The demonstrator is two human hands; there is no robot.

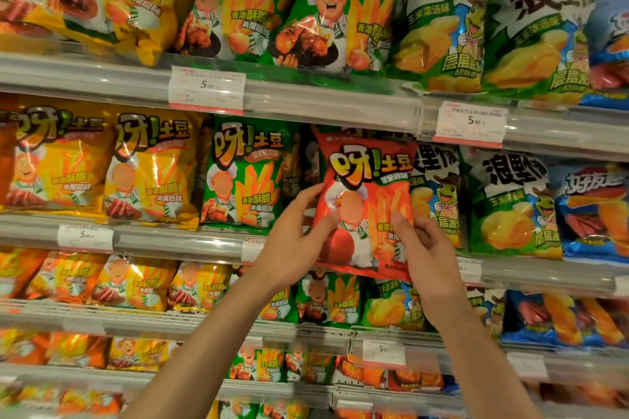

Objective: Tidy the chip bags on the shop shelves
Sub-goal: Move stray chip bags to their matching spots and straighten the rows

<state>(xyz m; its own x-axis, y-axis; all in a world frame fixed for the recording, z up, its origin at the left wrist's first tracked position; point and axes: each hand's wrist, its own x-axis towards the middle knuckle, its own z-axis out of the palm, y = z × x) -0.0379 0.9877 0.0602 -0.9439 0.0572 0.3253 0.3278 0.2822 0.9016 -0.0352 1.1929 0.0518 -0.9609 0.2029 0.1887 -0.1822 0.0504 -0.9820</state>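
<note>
A red chip bag [366, 180] is held upright in front of the second shelf [177, 241], between a green bag [243, 173] on its left and a white-and-green bag [437, 190] on its right. My left hand [299, 241] grips the red bag's left edge, thumb on the front. My right hand [425, 255] grips its lower right part, thumb on the front. The bag's bottom edge hangs below the shelf rail.
Yellow bags [149, 167] fill the left of the shelves, green ones the middle, white-green and blue bags [592, 211] the right. Price tags [206, 88] sit on the clear shelf rails. More rows of bags run below, near my forearms.
</note>
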